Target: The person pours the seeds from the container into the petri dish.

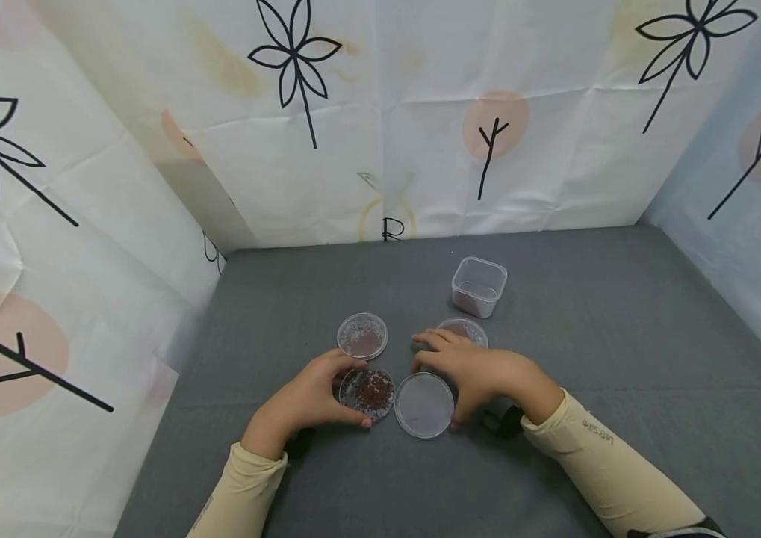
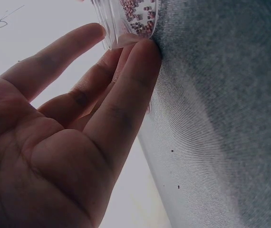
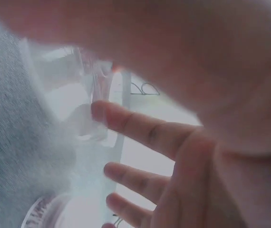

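My left hand [image 1: 316, 392] holds a round clear plastic container [image 1: 368, 394] with small reddish-brown beads inside, thumb on the near side and fingers on the far side. In the left wrist view, fingertips meet the wall of this container [image 2: 138, 19]. Beside it, my right hand [image 1: 477, 373] grips a second round clear container [image 1: 423, 406], with no beads visible in it. An index finger touches its side in the right wrist view, where the container [image 3: 62, 90] looks hazy.
Just beyond the left hand stands another round container [image 1: 362, 336] with pinkish contents. A similar one [image 1: 470, 329] is partly hidden behind the right hand. Farther back sits a square clear tub [image 1: 479, 286] on the grey tabletop [image 1: 555, 299]. Patterned white sheets [image 1: 420, 60] enclose the table.
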Motion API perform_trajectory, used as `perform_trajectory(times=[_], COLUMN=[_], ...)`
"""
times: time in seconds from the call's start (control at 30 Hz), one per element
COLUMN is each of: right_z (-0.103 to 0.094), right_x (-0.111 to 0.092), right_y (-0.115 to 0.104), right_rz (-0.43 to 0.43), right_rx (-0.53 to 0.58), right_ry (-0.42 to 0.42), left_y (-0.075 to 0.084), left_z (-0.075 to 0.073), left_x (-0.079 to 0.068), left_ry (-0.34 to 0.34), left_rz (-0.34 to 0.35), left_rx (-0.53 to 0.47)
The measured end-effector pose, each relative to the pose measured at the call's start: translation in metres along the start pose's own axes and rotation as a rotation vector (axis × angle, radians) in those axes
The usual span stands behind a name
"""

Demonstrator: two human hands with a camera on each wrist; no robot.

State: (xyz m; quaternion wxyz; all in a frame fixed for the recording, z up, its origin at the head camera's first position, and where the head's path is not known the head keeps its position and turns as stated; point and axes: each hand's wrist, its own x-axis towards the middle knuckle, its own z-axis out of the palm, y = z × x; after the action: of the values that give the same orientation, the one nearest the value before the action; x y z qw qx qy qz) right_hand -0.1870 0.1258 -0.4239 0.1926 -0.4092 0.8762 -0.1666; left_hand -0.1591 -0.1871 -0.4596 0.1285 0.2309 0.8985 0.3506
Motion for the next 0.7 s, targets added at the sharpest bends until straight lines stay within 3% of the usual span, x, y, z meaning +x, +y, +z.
perform_trajectory(times=[0.37,0.7], right_z=[-0.0112,-0.0102], right_x=[-0.0024,0.0019], right_y=[0.0031,0.0028], right_rz=[-0.053,-0.161], right_rx=[0.153,0.247], right_ry=[0.001,0.088], left_y=[0.0006,-0.0001], left_z=[-0.0010,-0.0009], left_x=[0.0000,0.0011], left_ry=[-0.005,-0.012], left_rz=[-0.011,-0.020], left_rx=[0.005,-0.006])
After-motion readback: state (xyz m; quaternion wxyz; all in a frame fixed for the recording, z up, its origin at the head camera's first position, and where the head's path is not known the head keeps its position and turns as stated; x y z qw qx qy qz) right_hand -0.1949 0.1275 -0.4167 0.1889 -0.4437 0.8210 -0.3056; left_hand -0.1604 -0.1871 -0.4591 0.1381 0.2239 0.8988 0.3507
